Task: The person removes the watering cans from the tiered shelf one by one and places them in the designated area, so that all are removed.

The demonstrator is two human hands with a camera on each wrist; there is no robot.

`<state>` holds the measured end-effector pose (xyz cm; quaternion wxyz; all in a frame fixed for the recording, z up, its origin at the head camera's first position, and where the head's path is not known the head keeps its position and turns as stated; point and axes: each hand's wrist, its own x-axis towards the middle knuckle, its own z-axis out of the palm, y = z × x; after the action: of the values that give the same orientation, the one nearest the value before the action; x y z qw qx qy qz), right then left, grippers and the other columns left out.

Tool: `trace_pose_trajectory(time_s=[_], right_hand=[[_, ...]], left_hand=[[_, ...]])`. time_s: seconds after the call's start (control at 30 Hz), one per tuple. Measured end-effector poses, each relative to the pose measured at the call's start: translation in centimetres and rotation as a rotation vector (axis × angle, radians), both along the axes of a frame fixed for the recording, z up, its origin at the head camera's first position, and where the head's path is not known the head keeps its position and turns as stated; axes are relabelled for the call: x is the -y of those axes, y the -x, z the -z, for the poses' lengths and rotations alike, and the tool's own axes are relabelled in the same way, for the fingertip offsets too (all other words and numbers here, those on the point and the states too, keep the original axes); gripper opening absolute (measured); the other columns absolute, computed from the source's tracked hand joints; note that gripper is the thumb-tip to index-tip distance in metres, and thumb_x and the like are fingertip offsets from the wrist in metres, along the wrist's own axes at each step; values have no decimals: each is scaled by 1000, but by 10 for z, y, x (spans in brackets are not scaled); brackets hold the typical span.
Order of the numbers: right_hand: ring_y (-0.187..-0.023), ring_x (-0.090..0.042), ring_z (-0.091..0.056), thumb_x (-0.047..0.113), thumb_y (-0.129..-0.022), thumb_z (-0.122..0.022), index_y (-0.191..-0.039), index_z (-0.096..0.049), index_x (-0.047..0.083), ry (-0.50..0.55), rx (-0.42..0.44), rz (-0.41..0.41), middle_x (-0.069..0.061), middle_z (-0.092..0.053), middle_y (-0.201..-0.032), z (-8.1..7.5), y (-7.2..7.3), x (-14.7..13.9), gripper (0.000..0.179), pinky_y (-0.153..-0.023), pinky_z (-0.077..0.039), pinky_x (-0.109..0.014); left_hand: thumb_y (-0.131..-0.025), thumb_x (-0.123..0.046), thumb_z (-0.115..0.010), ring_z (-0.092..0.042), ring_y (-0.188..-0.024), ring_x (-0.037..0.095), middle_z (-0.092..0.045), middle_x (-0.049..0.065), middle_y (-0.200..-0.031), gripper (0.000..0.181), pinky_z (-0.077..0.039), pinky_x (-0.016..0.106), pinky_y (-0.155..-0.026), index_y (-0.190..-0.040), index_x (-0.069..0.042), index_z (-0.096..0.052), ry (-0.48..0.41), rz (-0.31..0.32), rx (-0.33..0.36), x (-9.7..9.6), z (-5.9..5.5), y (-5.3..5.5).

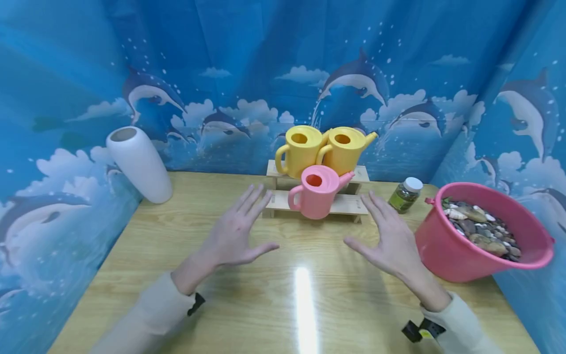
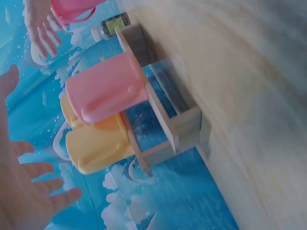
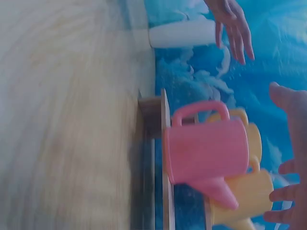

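My left hand hovers over the table with straight fingers and the thumb spread, left of a small two-step wooden stand. On the other side my right hand is held the same way, palm toward the left one. Neither hand holds anything. A pink watering can sits on the stand's lower step, its spout to the right. Behind it, on the upper step, two yellow watering cans, a left one and a right one, stand side by side. The pink can partly hides the upper step.
A white vase stands at the back left. Right of the stand is a small jar with a white lid. A pink bucket with stones and shells stands at the right. Blue dolphin-print cloth surrounds the wooden table.
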<state>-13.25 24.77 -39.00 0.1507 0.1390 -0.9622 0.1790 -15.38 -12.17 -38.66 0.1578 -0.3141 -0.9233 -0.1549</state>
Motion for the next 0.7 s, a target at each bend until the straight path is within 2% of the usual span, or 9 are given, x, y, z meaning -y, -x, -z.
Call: trace_pose_trajectory(time_s=[0.1,0.23,0.3,0.37,0.43,0.5,0.6,0.7], right_hand=[[-152,-49,-40,55,-90,-77,-164,-38,17,137,55,43,-19,-41,-168,-4,9,-8,92,-114,-37,-80],[-147,-48,-47,40,-97,-75,-158,-46,9,358,84,52,-22,-50,-161,-5,26,-18,75,-114,-42,-72],[-143,-44,-52,36,-99,-73,-155,-50,7,455,93,60,-21,-56,-156,-3,35,-22,67,-113,-49,-62],[-137,-37,-59,34,-101,-72,-152,-54,6,526,101,75,-20,-61,-151,-1,44,-27,61,-109,-55,-44],[-128,-24,-64,37,-102,-70,-149,-58,7,562,116,103,-18,-66,-146,0,53,-30,57,-101,-56,-26],[-117,-9,-65,40,-102,-69,-147,-60,8,574,129,129,-18,-69,-141,2,62,-32,56,-94,-50,-12],[-106,2,-59,43,-103,-68,-145,-62,8,573,158,164,-20,-71,-136,3,73,-34,55,-86,-46,-8],[-103,-1,-61,45,-103,-66,-146,-61,8,573,198,205,-22,-70,-135,5,85,-35,56,-80,-48,-9]], left_hand=[[-86,-62,-77,-36,-159,39,-33,15,-173,106,-43,61,-122,-166,-13,-30,-51,19,31,3,-8,8],[-89,-53,-79,-45,-154,36,-43,12,-168,94,-45,60,-121,-163,-13,-38,-154,24,95,7,-16,23],[-90,-48,-80,-48,-152,35,-47,11,-166,87,-46,60,-121,-161,-13,-42,-212,19,141,7,-19,31],[-92,-45,-80,-51,-150,34,-51,10,-163,81,-47,59,-119,-159,-14,-46,-261,10,192,7,-21,40],[-93,-42,-80,-54,-147,33,-55,9,-160,75,-50,57,-118,-156,-14,-50,-313,3,242,7,-21,48],[-95,-40,-78,-56,-144,32,-57,9,-158,69,-52,55,-116,-154,-13,-53,-366,-6,289,6,-20,57],[-97,-35,-77,-60,-139,33,-60,12,-154,63,-55,54,-113,-151,-11,-54,-462,-13,342,4,-16,70],[-98,-35,-75,-62,-135,33,-62,12,-151,60,-57,54,-110,-150,-12,-55,-533,-26,367,3,-12,84]])
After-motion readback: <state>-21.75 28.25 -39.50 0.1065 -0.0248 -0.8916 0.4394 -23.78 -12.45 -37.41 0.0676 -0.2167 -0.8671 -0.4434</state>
